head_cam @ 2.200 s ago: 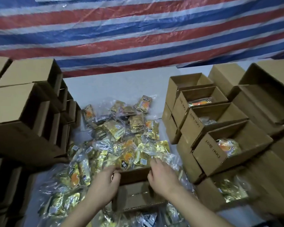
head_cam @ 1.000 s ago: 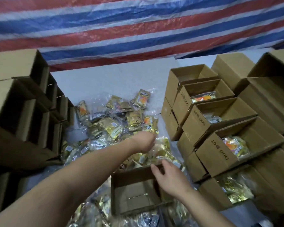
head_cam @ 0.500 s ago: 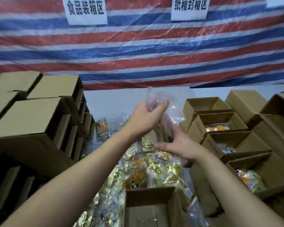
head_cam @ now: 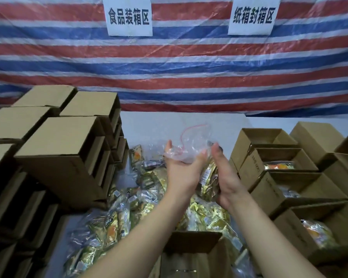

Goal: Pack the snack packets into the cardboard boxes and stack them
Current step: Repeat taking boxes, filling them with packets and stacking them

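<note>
A clear plastic zip bag (head_cam: 191, 145) with a red seal line is lifted above the table. My left hand (head_cam: 181, 169) holds its lower edge, palm up. My right hand (head_cam: 224, 177) presses a bagged bundle of gold snack packets (head_cam: 209, 177) hanging below the clear bag's mouth. A heap of gold and orange snack packets (head_cam: 141, 205) covers the table under my arms. An open, empty cardboard box (head_cam: 191, 255) stands right in front of me at the bottom edge.
Closed cardboard boxes (head_cam: 64, 149) are stacked on the left. Open boxes (head_cam: 277, 163) holding snack bags step down along the right. The white table (head_cam: 161, 127) runs back to a red, white and blue striped tarp (head_cam: 169, 73) bearing two paper signs.
My view tilted up from the table. My left hand reached into the heap, then lifted a clear bag. My right hand left the front box's rim and joined it at the bag.
</note>
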{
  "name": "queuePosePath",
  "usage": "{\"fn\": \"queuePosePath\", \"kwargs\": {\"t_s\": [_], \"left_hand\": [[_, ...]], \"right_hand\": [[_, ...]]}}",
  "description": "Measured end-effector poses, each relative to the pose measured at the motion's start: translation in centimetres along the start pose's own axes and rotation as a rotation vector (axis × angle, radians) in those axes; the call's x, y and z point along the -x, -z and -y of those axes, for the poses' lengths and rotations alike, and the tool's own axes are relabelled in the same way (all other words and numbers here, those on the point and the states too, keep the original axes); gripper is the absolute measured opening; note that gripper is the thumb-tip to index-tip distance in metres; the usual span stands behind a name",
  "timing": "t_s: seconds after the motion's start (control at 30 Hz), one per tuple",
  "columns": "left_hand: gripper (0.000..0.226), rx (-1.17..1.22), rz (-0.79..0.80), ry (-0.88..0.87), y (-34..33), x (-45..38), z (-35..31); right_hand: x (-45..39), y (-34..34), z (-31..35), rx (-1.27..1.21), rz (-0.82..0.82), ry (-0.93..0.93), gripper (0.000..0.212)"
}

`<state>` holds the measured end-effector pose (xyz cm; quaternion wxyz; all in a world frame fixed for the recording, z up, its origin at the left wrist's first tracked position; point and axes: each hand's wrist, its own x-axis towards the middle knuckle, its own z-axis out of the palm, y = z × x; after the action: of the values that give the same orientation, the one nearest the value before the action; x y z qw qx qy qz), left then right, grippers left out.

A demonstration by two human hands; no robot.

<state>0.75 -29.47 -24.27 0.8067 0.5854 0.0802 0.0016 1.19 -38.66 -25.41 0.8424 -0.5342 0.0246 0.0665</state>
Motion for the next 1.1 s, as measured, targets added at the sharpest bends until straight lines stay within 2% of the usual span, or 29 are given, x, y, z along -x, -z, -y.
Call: {"fn": "queuePosePath", "kwargs": {"t_s": [0.03, 0.1, 0.17, 0.23, 0.27, 0.33, 0.43, 0.53, 0.6, 0.67, 0.77, 0.87, 1.03, 1.1], "left_hand": [[0.09, 0.013, -0.008, 0.016, -0.1, 0.3, 0.8], [0.077, -0.015, 0.026, 0.047, 0.1, 0.6, 2.0], [0.064, -0.069, 0.149, 0.15, 1.4, 0.7, 2.9], [0.078, -0.137, 0.324, 0.315, 3.8, 0.9, 3.8], [0.083, -0.195, 0.397, 0.344, 5.2, 1.0, 4.3], [0.075, -0.448, 0.466, 0.257, 8.4, 1.1, 6.1], [0.059, -0.944, 0.416, 0.156, 12.7, 1.6, 9.9], [0.045, -1.031, 0.45, 0.247, 14.9, 2.3, 13.8], [0.032, -0.923, 0.409, 0.35, 15.4, 2.9, 15.0], [0.031, -0.83, 0.354, 0.383, 15.4, 3.2, 15.2], [0.039, -0.8, 0.322, 0.355, 15.4, 3.4, 15.8], [0.038, -0.844, 0.326, 0.32, 15.3, 3.7, 15.9], [0.035, -0.824, 0.316, 0.3, 15.6, 4.1, 16.0], [0.034, -0.823, 0.321, 0.3, 15.7, 4.1, 16.1]], "right_hand": [[0.2, -0.2, -0.1, -0.022, -0.009, -0.013, 0.071], [0.4, 0.3, -0.6, -0.084, 0.007, -0.069, 0.06], [0.7, 1.1, -0.6, -0.096, 0.035, -0.141, 0.048], [0.9, 2.3, -0.2, -0.029, 0.028, -0.139, 0.051], [0.9, 3.2, 0.3, 0.041, 0.029, -0.105, 0.055], [1.0, 5.0, 1.4, 0.315, 0.11, -0.04, 0.062], [1.8, 6.3, 1.3, 0.972, 0.461, -0.118, 0.051], [2.9, 6.0, -2.9, 1.365, 0.727, -0.242, 0.041], [3.5, 5.8, -6.6, 1.42, 0.826, -0.394, 0.039], [3.4, 5.9, -10.4, 1.471, 0.888, -0.515, 0.036], [3.3, 6.0, -15.7, 1.591, 0.895, -0.617, 0.052], [3.8, 6.5, -20.4, 1.687, 0.918, -0.663, 0.062], [3.3, 7.7, -20.3, 1.382, 0.777, -0.822, 0.087], [3.4, 8.0, -18.8, 1.378, 0.764, -0.762, 0.089]]}}
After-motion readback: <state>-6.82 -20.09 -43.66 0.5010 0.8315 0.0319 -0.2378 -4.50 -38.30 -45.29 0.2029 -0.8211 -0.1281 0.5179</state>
